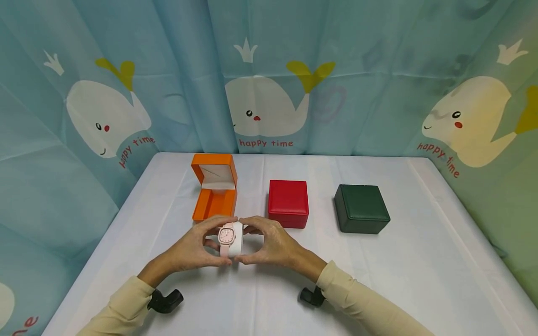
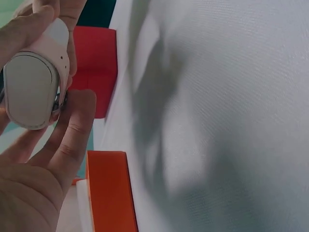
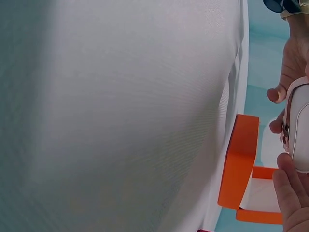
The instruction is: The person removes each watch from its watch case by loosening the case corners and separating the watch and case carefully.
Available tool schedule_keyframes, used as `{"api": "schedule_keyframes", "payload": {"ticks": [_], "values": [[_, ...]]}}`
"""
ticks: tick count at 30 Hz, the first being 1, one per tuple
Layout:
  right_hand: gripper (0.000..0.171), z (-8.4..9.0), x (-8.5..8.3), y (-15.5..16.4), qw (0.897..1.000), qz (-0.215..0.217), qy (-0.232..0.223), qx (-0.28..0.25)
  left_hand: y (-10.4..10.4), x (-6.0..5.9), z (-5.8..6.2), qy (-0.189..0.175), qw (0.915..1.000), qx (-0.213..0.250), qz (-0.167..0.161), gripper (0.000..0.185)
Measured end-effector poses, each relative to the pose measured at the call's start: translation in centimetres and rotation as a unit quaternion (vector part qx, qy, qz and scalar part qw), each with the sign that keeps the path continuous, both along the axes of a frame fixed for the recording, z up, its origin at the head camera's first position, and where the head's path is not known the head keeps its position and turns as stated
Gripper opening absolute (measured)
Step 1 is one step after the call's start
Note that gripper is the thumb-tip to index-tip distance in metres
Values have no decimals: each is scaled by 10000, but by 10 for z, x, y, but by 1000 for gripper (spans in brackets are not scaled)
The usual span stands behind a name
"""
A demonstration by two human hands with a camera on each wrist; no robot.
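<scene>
Both hands are working at the table's near centre, holding a pink watch (image 1: 227,235) wrapped round a white cushion (image 1: 237,239). The left hand (image 1: 197,247) is curling thumb and fingers round the cushion's left side, and the right hand (image 1: 269,243) is pinching its right side, so the watch face is pointing up toward the head camera. In the left wrist view the cushion (image 2: 33,92) is showing end-on between the fingers (image 2: 72,130), with the strap running over it.

The step in hand looks like handling the watch on its cushion, just at 6 o'clock from the open orange box (image 1: 213,191). To do it well, the grip should be staying on the cushion's ends and off the dial, with both thumbs keeping the strap from slipping or twisting; the cushion is soft, so a light, even squeeze is probably enough.

For room, the orange box's raised lid is standing at 12 o'clock of its tray, so its tray is being best approached from the near side and from above. The shut red box (image 1: 288,203) is sitting at 1 o'clock of the hands, close by, and the green box (image 1: 361,208) further at 2 o'clock. The white table (image 1: 420,261) is lying bare at 3 and 9 o'clock, with the curtain (image 1: 378,70) hanging close round its edges.
</scene>
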State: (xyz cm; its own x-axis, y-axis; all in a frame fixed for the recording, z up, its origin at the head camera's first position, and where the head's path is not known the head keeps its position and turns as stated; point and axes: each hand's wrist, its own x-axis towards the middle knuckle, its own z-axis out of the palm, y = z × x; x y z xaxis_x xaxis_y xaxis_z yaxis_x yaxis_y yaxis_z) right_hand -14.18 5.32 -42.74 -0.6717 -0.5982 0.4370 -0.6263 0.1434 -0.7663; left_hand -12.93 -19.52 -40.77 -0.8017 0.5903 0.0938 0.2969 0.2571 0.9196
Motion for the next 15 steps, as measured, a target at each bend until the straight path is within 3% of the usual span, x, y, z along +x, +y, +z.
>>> {"api": "schedule_keyframes", "payload": {"ticks": [7,15], "values": [[71,0,0,-2,9999,41,142,30,-1,-2,1,218,9996,-161,9,82],[72,2,0,-3,9995,-53,252,184,-2,-1,2,92,9996,-170,192,83]]}}
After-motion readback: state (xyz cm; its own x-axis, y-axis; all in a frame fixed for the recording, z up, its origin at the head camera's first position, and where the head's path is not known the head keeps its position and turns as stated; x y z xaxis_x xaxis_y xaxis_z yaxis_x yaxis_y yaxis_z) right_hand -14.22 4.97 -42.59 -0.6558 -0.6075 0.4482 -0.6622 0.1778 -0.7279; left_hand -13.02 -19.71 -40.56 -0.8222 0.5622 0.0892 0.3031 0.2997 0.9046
